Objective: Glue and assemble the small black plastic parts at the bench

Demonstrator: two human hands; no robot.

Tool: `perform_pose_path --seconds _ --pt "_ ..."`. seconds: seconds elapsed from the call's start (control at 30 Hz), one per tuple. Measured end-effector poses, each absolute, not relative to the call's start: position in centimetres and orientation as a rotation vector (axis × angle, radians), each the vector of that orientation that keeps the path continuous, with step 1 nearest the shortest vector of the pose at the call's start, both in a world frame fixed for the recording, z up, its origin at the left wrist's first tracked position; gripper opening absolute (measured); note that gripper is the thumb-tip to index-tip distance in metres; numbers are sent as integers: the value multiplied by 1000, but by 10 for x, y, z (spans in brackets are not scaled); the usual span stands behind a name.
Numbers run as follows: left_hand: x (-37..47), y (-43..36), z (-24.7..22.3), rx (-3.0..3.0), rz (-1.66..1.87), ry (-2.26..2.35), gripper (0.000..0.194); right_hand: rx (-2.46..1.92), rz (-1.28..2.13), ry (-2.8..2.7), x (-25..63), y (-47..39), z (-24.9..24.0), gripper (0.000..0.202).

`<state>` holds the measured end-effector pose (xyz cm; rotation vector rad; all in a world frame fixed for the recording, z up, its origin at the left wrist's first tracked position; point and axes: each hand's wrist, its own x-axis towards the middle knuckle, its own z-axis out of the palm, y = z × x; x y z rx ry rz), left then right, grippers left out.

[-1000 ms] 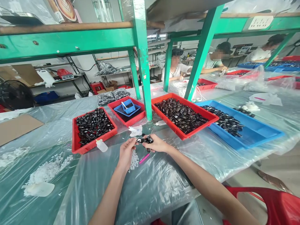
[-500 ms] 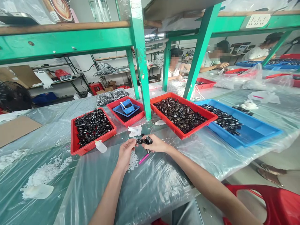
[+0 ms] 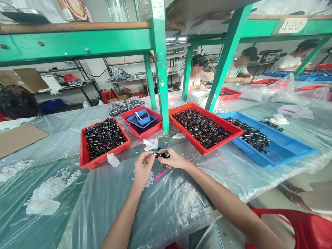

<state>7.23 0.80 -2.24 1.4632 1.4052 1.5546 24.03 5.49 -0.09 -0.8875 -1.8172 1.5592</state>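
Several small glossy black parts (image 3: 165,154) are bunched in my right hand (image 3: 174,159), its fingers wrapped round them. My left hand (image 3: 144,166) is closed in a pinch at the left end of one black part, where a small whitish spot shows at the fingertips. What exactly the left fingers pinch is too small to make out. Just below the hands a pink pen-like tool (image 3: 160,174) lies on the plastic-covered table. Beside it is a small heap of white bits (image 3: 149,180), partly hidden by my left wrist. Crumpled white material (image 3: 150,144) lies just beyond my hands.
Left stands a red tray (image 3: 82,148) of black parts, with a small white bottle (image 3: 113,160) against it. Another red tray (image 3: 207,151) and a blue tray (image 3: 290,152) stand right. A green post (image 3: 163,86) rises ahead. Co-workers (image 3: 198,74) sit across the table.
The view has shifted slightly. My left fingers have moved a little up and closer to my right hand, still at the black part. A co-worker's arm at the back has lowered.
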Motion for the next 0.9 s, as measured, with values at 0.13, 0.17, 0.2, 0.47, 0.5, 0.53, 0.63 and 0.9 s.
perform_pose_path --seconds 0.13,0.17,0.2,0.47,0.5,0.53,0.63,0.9 --pt "72 4 -20 1583 1593 1501 27 -889 1756 -1527 243 55 6 37" --pt "71 4 -21 1600 1592 1518 27 -866 1791 -1453 244 56 8 39" --pt "70 4 -22 1609 1587 1531 26 -829 1821 -1385 246 57 9 41" --pt "69 8 -29 1684 1586 1540 26 -771 1786 -1252 246 58 13 41" --pt "69 7 -29 1701 1589 1534 26 -823 1705 -1278 244 55 16 41" --pt "69 7 -28 1712 1593 1529 26 -880 1606 -1297 244 52 19 41" --pt "68 6 -28 1698 1608 1522 29 -1002 1278 -1371 250 44 34 40" --pt "68 5 -33 1610 1546 1471 43 -1234 169 -1929 337 62 89 25"
